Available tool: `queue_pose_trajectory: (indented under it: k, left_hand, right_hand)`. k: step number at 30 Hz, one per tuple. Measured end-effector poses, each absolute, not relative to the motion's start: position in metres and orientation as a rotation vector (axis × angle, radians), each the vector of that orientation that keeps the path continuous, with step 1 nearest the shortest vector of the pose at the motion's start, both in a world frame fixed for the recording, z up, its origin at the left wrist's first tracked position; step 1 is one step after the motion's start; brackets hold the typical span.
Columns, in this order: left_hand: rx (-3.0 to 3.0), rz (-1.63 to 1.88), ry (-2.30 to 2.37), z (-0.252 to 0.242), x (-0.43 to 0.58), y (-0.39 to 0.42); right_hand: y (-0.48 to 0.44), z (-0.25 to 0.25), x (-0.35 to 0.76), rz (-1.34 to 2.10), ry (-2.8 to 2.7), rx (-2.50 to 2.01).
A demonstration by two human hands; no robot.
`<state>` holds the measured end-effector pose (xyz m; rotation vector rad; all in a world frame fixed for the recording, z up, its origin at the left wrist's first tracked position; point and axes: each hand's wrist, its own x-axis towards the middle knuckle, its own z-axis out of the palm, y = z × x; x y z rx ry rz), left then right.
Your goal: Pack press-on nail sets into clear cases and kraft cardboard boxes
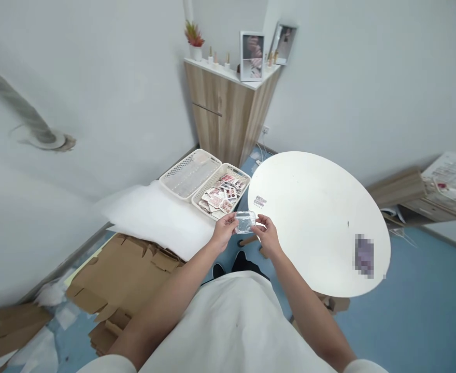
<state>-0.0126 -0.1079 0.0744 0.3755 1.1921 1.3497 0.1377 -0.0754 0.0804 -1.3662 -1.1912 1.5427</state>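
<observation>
A small clear, rounded rectangular plastic case (245, 221) is held up in front of me, between the table's left edge and the basket. My left hand (225, 231) pinches its left end. At its right end, the fingers of my right hand (268, 234) grip the corner. Whether anything lies inside the case I cannot tell. Just beyond my hands, a white plastic basket (247, 181) holds many small cards with red, pink and dark pieces (222, 196). On the round white table (313, 207) lies a small sheet of nail-like pieces (259, 201).
A second white basket (191, 173) adjoins the first. White foam sheeting (161, 215) and flattened cardboard (129, 272) lie to the left. A blurred purple item (364, 255) rests on the table's right side. A wooden cabinet (222, 111) with framed pictures stands in the corner.
</observation>
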Motion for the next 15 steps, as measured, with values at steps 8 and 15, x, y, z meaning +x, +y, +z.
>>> queue_pose_trajectory:
  k: [8, 15]
  left_hand:
    - [0.519, 1.064, 1.069, 0.075, 0.053, -0.092]
    - [0.868, 0.971, 1.401, 0.065, 0.118, -0.075]
  right_hand:
    - [-0.092, 0.082, 0.206, 1.656, -0.838, -1.352]
    - [-0.093, 0.080, 0.270, 1.461, -0.717, -1.475]
